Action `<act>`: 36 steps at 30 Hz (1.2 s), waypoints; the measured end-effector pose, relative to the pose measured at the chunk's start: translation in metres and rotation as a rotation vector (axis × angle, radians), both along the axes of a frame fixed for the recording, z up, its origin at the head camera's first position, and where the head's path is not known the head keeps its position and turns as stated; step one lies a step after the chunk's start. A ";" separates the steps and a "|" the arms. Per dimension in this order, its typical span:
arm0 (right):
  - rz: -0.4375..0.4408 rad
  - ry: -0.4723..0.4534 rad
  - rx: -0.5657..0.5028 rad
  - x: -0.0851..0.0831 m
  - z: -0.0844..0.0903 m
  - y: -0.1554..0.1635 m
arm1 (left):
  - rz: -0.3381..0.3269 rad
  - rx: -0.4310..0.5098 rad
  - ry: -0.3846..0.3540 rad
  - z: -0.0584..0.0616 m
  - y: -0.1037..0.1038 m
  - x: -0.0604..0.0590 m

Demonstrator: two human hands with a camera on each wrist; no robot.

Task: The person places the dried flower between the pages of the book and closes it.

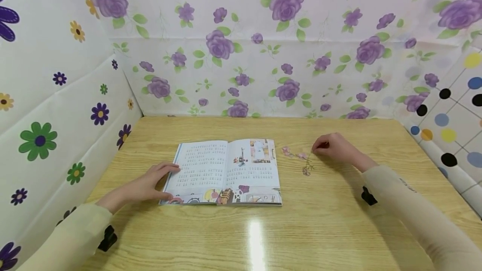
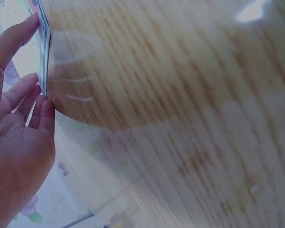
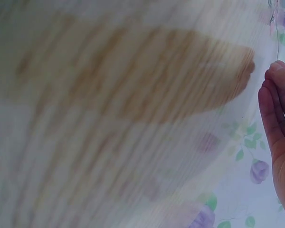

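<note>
An open book (image 1: 203, 175) lies on the table with printed text and coloured pictures on both pages. My left hand (image 1: 150, 185) rests at its left edge, thumb and fingers spread and touching the page margin; the left wrist view shows the fingertips against the book's edge (image 2: 44, 61). To the right of the book, a thin sprig of small pink flowers (image 1: 302, 156), seemingly pressed, is by the tabletop. My right hand (image 1: 335, 149) pinches its thin stem between thumb and fingertips. The right wrist view shows the stem (image 3: 277, 40) rising from the pinch of that hand (image 3: 282, 118).
The wooden table (image 1: 226, 237) has a glossy surface with a bright reflection near its front. Flower-patterned sheeting (image 1: 256, 74) stands along the back. More patterned sheeting (image 1: 49, 108) closes the left side, and a dotted sheet (image 1: 448, 124) the right.
</note>
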State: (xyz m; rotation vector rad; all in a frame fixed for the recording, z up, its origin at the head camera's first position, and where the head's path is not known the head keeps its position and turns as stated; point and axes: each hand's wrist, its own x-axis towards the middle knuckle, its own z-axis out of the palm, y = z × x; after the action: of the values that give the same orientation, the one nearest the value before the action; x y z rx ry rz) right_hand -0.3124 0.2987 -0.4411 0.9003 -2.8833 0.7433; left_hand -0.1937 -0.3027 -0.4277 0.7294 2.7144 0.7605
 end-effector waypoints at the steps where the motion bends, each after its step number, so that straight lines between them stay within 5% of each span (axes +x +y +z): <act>1: -0.001 0.001 -0.009 0.000 0.000 0.000 | 0.000 0.000 0.000 0.000 0.000 0.000; 22: 0.021 0.101 -0.030 -0.015 0.020 -0.009 | -0.008 -0.007 0.000 0.000 -0.001 -0.002; 36: -0.021 0.081 -0.083 -0.014 0.042 -0.062 | -0.008 -0.007 -0.009 0.000 0.000 0.000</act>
State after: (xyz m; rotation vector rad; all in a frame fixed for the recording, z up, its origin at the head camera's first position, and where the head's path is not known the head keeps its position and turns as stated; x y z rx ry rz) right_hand -0.3262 0.2366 -0.3992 0.8687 -2.7652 0.7992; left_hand -0.1938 -0.3031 -0.4276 0.7327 2.7034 0.7504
